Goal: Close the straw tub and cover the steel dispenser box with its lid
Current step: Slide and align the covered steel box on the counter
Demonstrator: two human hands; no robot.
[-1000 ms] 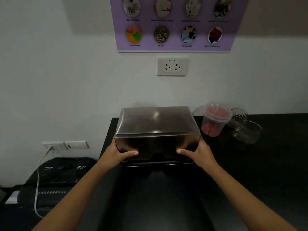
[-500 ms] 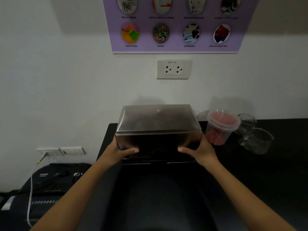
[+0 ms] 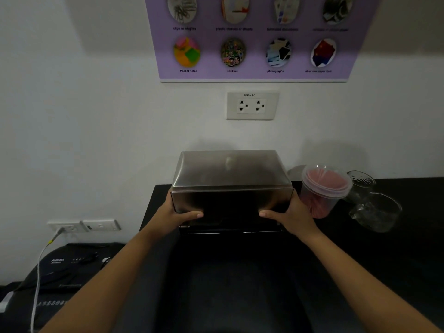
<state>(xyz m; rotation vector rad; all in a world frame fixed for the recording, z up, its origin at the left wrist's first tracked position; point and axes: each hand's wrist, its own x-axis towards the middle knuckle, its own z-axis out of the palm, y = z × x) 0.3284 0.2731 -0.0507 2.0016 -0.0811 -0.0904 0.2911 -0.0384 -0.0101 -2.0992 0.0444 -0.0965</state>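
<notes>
A shiny steel lid [image 3: 229,179] sits over the steel dispenser box, whose dark base edge [image 3: 230,230] shows just below it on the black counter [image 3: 384,260]. My left hand [image 3: 171,216] grips the lid's left side, thumb across its front face. My right hand [image 3: 292,216] grips the right side the same way. To the right stands the clear straw tub [image 3: 323,191], full of red straws, with a clear lid on top.
Two clear glass cups [image 3: 374,210] stand right of the tub. A wall socket [image 3: 251,105] and a purple poster [image 3: 252,37] are on the wall above. A black shredder [image 3: 60,272] with a white cable sits low at the left.
My view has tilted slightly, so the box and tub sit a little lower and to the right in view. Both hands keep the same grip on the lid.
</notes>
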